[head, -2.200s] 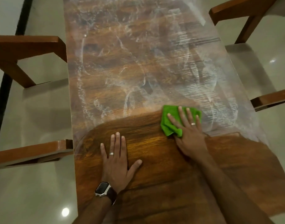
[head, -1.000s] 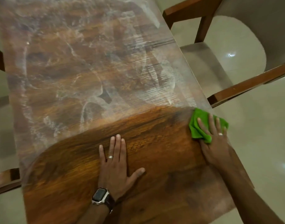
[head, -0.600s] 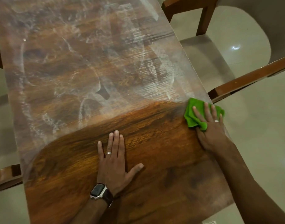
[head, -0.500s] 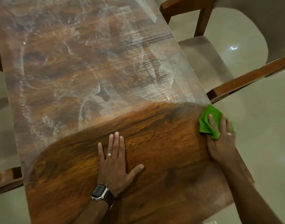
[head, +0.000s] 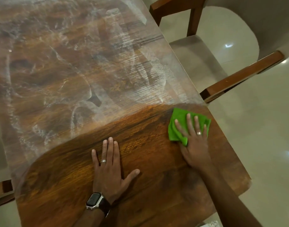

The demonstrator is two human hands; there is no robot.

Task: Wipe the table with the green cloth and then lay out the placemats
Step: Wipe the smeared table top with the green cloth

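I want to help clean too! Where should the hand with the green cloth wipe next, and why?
Probably forward, away from the person. The right hand presses the green cloth flat at the edge of the clean dark wood, and just beyond it the table is covered in white streaky film. The left hand rests flat on the cleaned part.

Both forearms are bare, with no sleeves in view. The left hand (head: pixel 110 171) wears a silver-coloured band ring (head: pixel 103 160) with ridged lines on one of its middle fingers. Just behind that hand, on the wrist, sits a smartwatch (head: pixel 93 201) with a dark, rounded-rectangle screen in a pale metallic case on a dark strap. The right hand (head: pixel 195 145) carries a plain, pale metallic ring (head: pixel 198 133) on one finger.
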